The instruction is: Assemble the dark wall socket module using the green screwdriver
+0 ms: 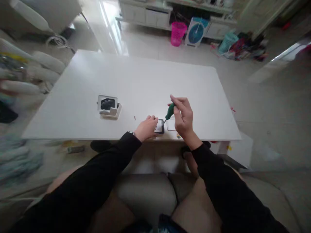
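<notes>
In my right hand (183, 118) is a screwdriver (170, 111) with a green handle, its fingers closed round the grip. The thin shaft slants down to the left and its tip meets the right edge of a wall socket (159, 125), white-faced with a dark rim. My left hand (147, 127) grips that socket from the left and covers part of it, near the table's front edge. Just right of the socket lies a thin white frame (171, 123), partly behind my right hand. A small brownish piece (178, 136) sits at the front edge below my right hand.
All this is on a white table (136, 77). To the left stands an open white box (118, 111) with a dark part (107, 103). A tiny screw-like piece (134, 118) lies between box and left hand. Beyond the table are a pink basket (178, 34) and a blue fan (196, 32).
</notes>
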Demonstrator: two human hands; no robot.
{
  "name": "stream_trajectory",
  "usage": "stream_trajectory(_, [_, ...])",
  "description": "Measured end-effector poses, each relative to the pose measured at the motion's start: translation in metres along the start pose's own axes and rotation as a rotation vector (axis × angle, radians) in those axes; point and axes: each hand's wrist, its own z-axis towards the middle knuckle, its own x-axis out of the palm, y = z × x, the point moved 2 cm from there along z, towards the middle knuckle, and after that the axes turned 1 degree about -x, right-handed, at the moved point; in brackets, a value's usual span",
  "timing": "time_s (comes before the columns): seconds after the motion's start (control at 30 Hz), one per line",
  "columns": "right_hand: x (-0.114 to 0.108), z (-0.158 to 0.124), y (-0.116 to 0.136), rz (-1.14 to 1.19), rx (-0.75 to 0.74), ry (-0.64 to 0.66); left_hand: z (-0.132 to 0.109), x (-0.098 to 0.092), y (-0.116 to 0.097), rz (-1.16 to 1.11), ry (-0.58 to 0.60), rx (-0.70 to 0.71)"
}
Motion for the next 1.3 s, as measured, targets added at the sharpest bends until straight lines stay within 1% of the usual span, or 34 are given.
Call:
stream_trajectory(0.07, [-0.0001, -0.0007, 0.0014, -0.042, 0.014, -0.062, -0.0001, 0.0012, -0.0003, -0.004, -0.004, -0.007])
stream_trajectory(0.17, [0.0002, -0.0012, 0.0029, -0.053, 0.022, -0.111, -0.0001, 0.0022, -0.0007, -0.008, -0.006, -0.013])
stream_trajectory(0.23, [0.0007, -0.0011, 0.0034, -0.026, 0.023, -0.104, 0.0, 0.0021, -0.0009, -0.009, -0.006, -0.014])
stream_trajectory(0.37, [0.0013, 0.0004, 0.0042, 0.044, 0.027, -0.04, 0.0005, 0.0014, -0.0012, -0.011, -0.005, -0.013])
stream_trajectory(0.43, [0.0005, 0.0012, 0.0043, 0.022, 0.026, -0.047, 0.0007, 0.0014, -0.001, -0.011, -0.006, -0.015])
stream_trajectory(0.57, [-0.0013, 0.0006, 0.0028, -0.045, 0.049, -0.106, 0.0009, 0.0026, -0.0005, -0.012, -0.009, -0.011])
stream_trajectory(0.73, [0.0003, -0.0012, 0.0001, 0.049, 0.068, -0.061, 0.0011, 0.0042, 0.0004, -0.01, -0.011, -0.007])
stream_trajectory(0.9, [-0.0011, 0.0, 0.0003, -0.049, 0.078, -0.094, 0.0018, 0.0044, 0.0008, -0.012, -0.012, -0.006])
stream_trajectory(1.1, [0.0012, -0.0002, 0.0002, 0.088, 0.107, -0.043, 0.0006, 0.0022, -0.0006, -0.004, -0.007, -0.007])
stream_trajectory(1.23, [-0.001, 0.0016, 0.0005, -0.021, 0.086, -0.12, 0.0012, 0.0029, -0.0002, -0.006, -0.01, -0.007])
stream_trajectory(1.3, [-0.0008, 0.0019, 0.0002, -0.012, 0.082, -0.118, 0.0017, 0.0034, 0.0, -0.006, -0.01, -0.006])
